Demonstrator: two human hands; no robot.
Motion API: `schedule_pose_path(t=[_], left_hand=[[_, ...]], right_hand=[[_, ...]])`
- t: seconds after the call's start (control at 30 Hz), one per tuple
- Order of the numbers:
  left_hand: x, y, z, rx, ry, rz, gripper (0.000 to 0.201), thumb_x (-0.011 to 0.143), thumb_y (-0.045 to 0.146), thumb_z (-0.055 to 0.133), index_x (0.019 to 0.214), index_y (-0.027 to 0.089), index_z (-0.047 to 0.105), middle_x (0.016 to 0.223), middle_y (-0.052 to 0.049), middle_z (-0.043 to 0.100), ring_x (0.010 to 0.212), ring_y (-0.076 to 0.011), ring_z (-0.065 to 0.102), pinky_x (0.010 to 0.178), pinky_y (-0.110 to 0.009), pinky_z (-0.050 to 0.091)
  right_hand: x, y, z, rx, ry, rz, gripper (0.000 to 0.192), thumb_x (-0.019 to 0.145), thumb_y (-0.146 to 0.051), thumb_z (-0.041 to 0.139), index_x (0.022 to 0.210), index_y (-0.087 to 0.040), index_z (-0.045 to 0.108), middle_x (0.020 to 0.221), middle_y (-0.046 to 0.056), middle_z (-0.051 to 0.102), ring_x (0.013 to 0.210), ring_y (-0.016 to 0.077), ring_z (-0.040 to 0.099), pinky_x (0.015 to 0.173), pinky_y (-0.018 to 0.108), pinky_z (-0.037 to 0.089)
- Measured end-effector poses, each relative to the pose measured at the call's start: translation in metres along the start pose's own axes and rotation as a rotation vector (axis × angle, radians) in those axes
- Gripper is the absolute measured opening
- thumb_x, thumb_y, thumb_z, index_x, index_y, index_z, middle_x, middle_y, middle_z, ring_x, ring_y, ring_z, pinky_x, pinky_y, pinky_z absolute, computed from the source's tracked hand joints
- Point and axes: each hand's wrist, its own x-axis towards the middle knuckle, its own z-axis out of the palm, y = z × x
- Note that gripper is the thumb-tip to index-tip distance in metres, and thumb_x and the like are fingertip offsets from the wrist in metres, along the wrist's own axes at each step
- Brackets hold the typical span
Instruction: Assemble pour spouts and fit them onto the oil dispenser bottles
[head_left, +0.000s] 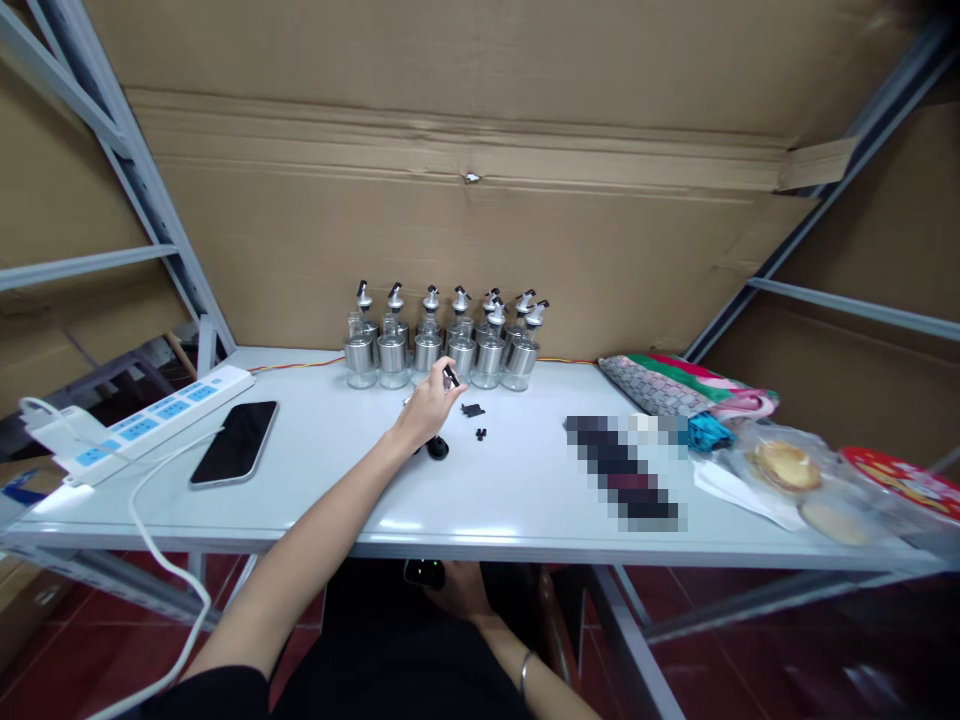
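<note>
My left hand (429,403) reaches over the white table (330,500) and pinches a small black part (451,376) between thumb and fingers, just in front of a row of several glass oil bottles with metal bands and pour spouts (442,340). More small black parts (472,409) lie on the table by the hand, and a round black piece (437,449) sits under the wrist. My right hand (457,592) rests below the table edge near my lap, next to a dark device (424,572); its grip is hard to make out.
A black phone (235,441) lies face up at the left beside a white and blue power strip (142,415) with a trailing cable. At the right are folded patterned cloth (675,385), bagged pastries (787,468) and a red packet (904,480). Cardboard lines the back wall.
</note>
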Motion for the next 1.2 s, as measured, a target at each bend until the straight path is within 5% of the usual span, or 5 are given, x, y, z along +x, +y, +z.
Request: schedule_pose_path(t=[0.57,0.73,0.93,1.2], left_hand=[[0.002,0.010,-0.006,0.042,0.036,-0.089,0.024,0.087,0.032,0.047,0.105,0.019,0.037,0.071,0.002,0.052,0.062,-0.0133,0.051,0.062,-0.026,0.044],[0.000,0.009,-0.003,0.008,0.070,-0.064,0.016,0.085,0.022,0.044,0.098,0.020,0.035,0.079,0.001,0.053,0.061,-0.0105,0.051,0.063,-0.024,0.042],[0.002,0.004,-0.001,-0.066,0.070,-0.040,0.038,0.081,0.013,0.043,0.115,0.019,0.026,0.084,0.000,0.053,0.061,-0.0092,0.050,0.065,-0.024,0.043],[0.003,0.001,0.000,0.002,0.010,0.071,0.033,0.088,0.021,0.043,0.118,0.017,0.030,0.097,-0.006,0.049,0.084,-0.0146,0.054,0.081,-0.031,0.045]], right_hand=[[0.000,0.001,0.002,-0.012,0.008,-0.026,0.027,0.067,-0.027,0.061,0.091,-0.020,0.068,0.094,0.009,0.072,0.092,0.0280,0.065,0.084,0.037,0.048],[0.001,0.001,0.003,0.003,0.043,-0.048,0.030,0.066,-0.028,0.061,0.094,-0.020,0.070,0.098,0.008,0.072,0.096,0.0290,0.064,0.086,0.039,0.047],[0.001,0.007,0.011,0.033,0.060,-0.046,0.036,0.066,-0.031,0.063,0.101,-0.020,0.068,0.104,0.009,0.071,0.102,0.0295,0.063,0.091,0.040,0.046],[0.001,0.008,0.014,0.030,0.077,-0.032,0.031,0.066,-0.028,0.062,0.095,-0.021,0.069,0.099,0.008,0.071,0.098,0.0290,0.063,0.090,0.040,0.046]])
